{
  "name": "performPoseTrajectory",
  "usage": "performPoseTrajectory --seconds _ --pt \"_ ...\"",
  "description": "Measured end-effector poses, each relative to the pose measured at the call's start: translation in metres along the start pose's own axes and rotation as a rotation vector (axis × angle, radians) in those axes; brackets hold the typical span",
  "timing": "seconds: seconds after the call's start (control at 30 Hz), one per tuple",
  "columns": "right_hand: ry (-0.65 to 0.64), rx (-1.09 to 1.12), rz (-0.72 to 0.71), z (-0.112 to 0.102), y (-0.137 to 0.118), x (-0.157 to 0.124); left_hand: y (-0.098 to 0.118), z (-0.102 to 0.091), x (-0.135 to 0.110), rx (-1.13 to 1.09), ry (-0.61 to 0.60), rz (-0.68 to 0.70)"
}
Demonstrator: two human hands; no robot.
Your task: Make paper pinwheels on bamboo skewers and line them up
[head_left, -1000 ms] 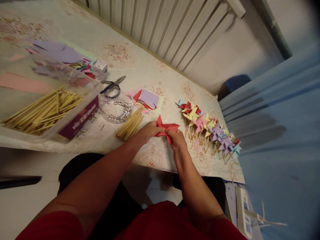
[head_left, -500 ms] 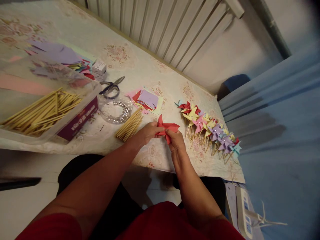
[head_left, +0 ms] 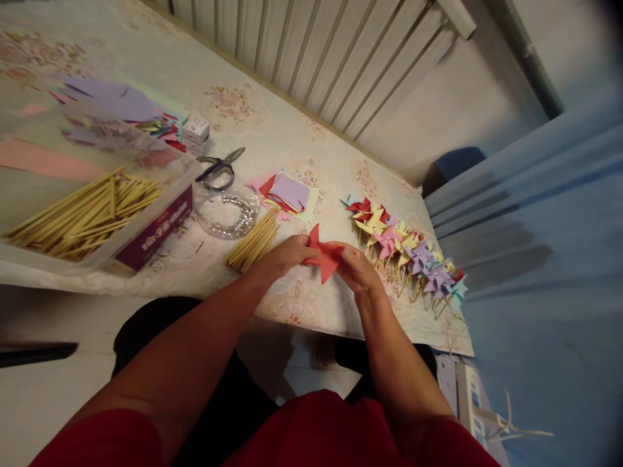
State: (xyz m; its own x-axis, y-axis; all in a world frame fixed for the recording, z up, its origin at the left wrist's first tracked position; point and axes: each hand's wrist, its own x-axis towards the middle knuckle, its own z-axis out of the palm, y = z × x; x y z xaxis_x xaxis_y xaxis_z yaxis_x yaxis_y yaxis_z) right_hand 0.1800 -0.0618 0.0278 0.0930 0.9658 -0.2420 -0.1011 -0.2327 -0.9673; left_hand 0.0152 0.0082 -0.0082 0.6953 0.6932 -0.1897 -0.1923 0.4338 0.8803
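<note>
A red paper pinwheel with folded blades is held over the near part of the table. My left hand pinches its left side. At its right blade, my right hand grips the edge, thumb and fingers curled about it; some fingertips are hidden. Just left of my left hand lies a bundle of thin wooden sticks. Beyond the hands is a stack of coloured paper squares, purple on top. Several finished pinwheels on sticks lie in a row to the right.
A clear plastic box of wooden sticks stands at the left. Near it are a round container of silvery pins, scissors, small white boxes and paper scraps. A blue curtain hangs at the right.
My right hand has shifted outward from the pinwheel's middle to its right blade, uncovering more of the red paper. My left hand keeps its hold.
</note>
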Motion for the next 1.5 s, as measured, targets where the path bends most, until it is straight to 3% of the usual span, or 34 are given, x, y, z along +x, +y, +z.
performPoseTrajectory --seconds 0.13,0.33,0.53,0.7,0.97,1.13,1.3,1.5 --pt "-0.055 -0.242 0.058 -0.011 -0.019 0.005 -0.001 0.002 0.000 0.033 -0.053 -0.048" --pt "-0.127 -0.600 0.100 0.002 -0.031 0.016 -0.008 -0.001 0.004 0.133 -0.043 -0.053" --pt "-0.154 -0.740 0.065 0.006 -0.028 0.020 -0.009 -0.001 0.004 0.195 -0.033 -0.019" --pt "-0.132 -0.691 0.073 0.003 -0.022 0.020 -0.010 -0.002 0.004 0.187 -0.013 -0.022" --pt "0.132 -0.387 0.054 0.000 -0.005 0.025 -0.003 -0.001 -0.001 -0.122 0.024 -0.017" --pt "0.226 -0.256 0.062 0.009 0.005 0.029 -0.010 0.003 0.003 -0.194 0.056 0.018" --pt "0.244 -0.220 0.070 0.019 0.011 0.030 -0.017 0.003 0.008 -0.146 0.187 0.033" --pt "0.239 -0.207 0.068 0.020 0.013 0.031 -0.018 0.004 0.010 -0.144 0.199 0.034"
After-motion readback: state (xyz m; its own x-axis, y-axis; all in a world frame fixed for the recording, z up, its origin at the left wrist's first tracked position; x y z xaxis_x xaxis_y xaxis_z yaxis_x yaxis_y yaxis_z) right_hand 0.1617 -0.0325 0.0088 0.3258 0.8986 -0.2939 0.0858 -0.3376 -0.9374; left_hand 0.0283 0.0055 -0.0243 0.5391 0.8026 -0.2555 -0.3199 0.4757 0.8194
